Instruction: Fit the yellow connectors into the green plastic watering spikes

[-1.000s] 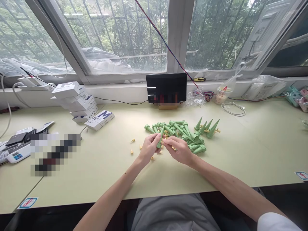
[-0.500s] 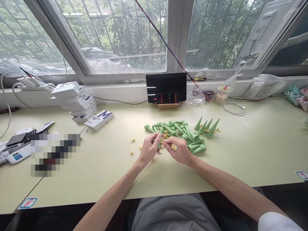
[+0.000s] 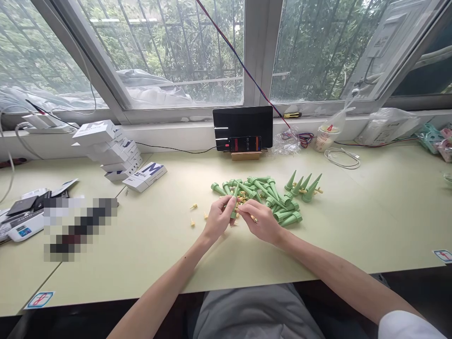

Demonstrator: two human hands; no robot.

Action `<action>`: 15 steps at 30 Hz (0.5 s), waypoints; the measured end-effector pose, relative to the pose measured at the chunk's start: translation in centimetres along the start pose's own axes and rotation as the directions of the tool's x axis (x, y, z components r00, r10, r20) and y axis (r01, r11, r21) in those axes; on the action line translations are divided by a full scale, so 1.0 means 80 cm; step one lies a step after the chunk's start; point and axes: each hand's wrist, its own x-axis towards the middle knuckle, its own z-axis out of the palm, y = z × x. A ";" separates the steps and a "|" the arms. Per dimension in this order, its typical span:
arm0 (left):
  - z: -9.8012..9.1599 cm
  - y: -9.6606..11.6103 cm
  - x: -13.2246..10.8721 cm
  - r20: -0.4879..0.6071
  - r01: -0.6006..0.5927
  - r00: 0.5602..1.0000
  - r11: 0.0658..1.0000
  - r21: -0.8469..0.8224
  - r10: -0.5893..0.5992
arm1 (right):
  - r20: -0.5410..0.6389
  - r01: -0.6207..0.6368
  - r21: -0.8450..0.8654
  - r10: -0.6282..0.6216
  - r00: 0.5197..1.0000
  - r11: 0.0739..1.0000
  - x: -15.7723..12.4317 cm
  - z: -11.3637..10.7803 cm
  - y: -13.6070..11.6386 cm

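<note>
Upright in my left hand [image 3: 219,217] is a green plastic plant watering spike [image 3: 236,190], gripped near its wide lower end. My right hand [image 3: 259,219] is closed in a pinch against the spike's right side; what its fingertips hold is mostly hidden, too small to name. Just behind both hands lies a pile of green spikes [image 3: 263,188], tips pointing various ways. Small yellow plastic pieces [image 3: 192,222] are scattered left of my left hand, and more show among the pile. To the right, several green spikes [image 3: 310,188] stand point up, with yellow pieces at their sides.
A black tablet [image 3: 243,125] with a phone [image 3: 245,143] before it leans at the back. White boxes [image 3: 113,150] are stacked at the back left, one box [image 3: 145,177] lying nearer. A cup [image 3: 325,137] and a coiled white cable [image 3: 342,158] sit at the back right.
My right fingers have curled in slightly beside the spike. My left hand keeps its hold, and the spikes on the table stay put.
</note>
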 end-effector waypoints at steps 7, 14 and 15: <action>0.000 -0.005 0.000 -0.024 -0.051 0.998 0.997 0.054 0.052 | -0.008 -0.116 0.047 0.116 0.993 0.992 0.001 -0.001 -0.005; -0.001 -0.004 0.001 -0.021 -0.036 0.999 0.999 0.041 0.037 | 0.002 -0.051 -0.006 0.051 0.999 0.999 0.001 0.000 -0.002; -0.001 -0.003 0.001 -0.011 -0.021 1.000 0.999 0.025 0.022 | 0.006 -0.019 -0.031 0.019 1.000 0.999 0.000 0.000 -0.001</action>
